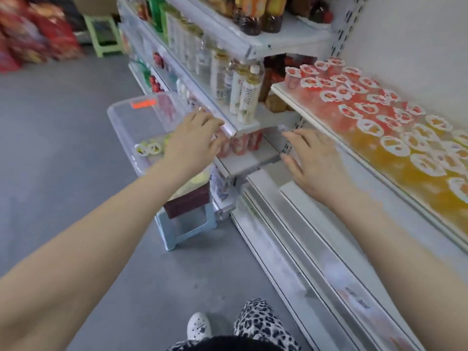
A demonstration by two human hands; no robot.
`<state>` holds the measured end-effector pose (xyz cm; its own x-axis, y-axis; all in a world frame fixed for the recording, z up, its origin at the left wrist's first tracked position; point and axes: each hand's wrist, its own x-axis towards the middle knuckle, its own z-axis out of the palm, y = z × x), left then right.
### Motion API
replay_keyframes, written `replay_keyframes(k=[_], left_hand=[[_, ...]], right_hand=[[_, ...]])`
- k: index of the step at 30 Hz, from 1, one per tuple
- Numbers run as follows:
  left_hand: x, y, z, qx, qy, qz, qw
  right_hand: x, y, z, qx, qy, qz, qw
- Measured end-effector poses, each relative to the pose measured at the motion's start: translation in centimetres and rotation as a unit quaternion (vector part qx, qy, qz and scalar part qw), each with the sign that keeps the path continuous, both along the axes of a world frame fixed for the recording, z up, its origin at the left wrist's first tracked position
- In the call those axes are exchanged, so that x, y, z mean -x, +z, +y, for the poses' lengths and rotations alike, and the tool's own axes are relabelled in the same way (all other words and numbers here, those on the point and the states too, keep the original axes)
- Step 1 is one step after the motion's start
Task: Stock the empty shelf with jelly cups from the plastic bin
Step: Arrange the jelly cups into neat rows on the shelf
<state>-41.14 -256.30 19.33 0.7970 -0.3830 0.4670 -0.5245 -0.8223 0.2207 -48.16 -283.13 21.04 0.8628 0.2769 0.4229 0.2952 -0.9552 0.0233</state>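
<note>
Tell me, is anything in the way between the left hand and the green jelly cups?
Nothing visible. The left hand hovers over the open plastic bin, and the green jelly cups lie just beside its wrist.

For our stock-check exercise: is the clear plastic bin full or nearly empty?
Nearly empty. Only a few green jelly cups show in the plastic bin; its visible floor is otherwise bare, though the left hand hides part.

A small grocery shop aisle.
White metal shelving (255,45) on slotted uprights (347,24) carries rows of bottled drinks (244,97), red cans (240,144) and many sealed jelly cups (359,102) grouped by colour, with clear label rails (336,274) along the shelf fronts. Bagged snacks (38,34) lie heaped on the grey floor (63,148).
</note>
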Motion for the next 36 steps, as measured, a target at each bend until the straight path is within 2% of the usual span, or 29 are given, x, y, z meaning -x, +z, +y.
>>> replay_keyframes(k=[9, 14, 18, 23, 26, 32, 36], left_hand=[[-1.6, -8.0, 10.3, 0.024, 0.161, 0.152, 0.975], [-4.7, -10.9, 12.5, 0.03, 0.22, 0.197, 0.955], [-9.2, -12.8, 13.2, 0.023, 0.236, 0.211, 0.948], [-14.5, -15.2, 14.3, 0.025, 0.246, 0.212, 0.946], [-15.6, -16.9, 15.0, -0.017, 0.234, 0.224, 0.946], [-15.5, -17.9, 15.1, -0.058, 0.224, 0.201, 0.952], [-15.6, -17.9, 15.0, -0.06, 0.228, 0.197, 0.952]], right_hand=[[-10.0, -8.2, 9.8, -0.024, 0.145, 0.103, 0.984], [-16.9, -11.1, 13.4, -0.064, 0.183, 0.192, 0.962], [-23.5, -13.6, 15.9, -0.062, 0.216, 0.258, 0.94], [-30.9, -17.5, 20.4, -0.009, 0.215, 0.346, 0.913], [-34.4, -20.3, 23.3, 0.052, 0.213, 0.388, 0.895], [-38.9, -25.2, 26.6, 0.178, 0.224, 0.444, 0.849], [-39.6, -26.4, 27.4, 0.204, 0.201, 0.451, 0.845]])
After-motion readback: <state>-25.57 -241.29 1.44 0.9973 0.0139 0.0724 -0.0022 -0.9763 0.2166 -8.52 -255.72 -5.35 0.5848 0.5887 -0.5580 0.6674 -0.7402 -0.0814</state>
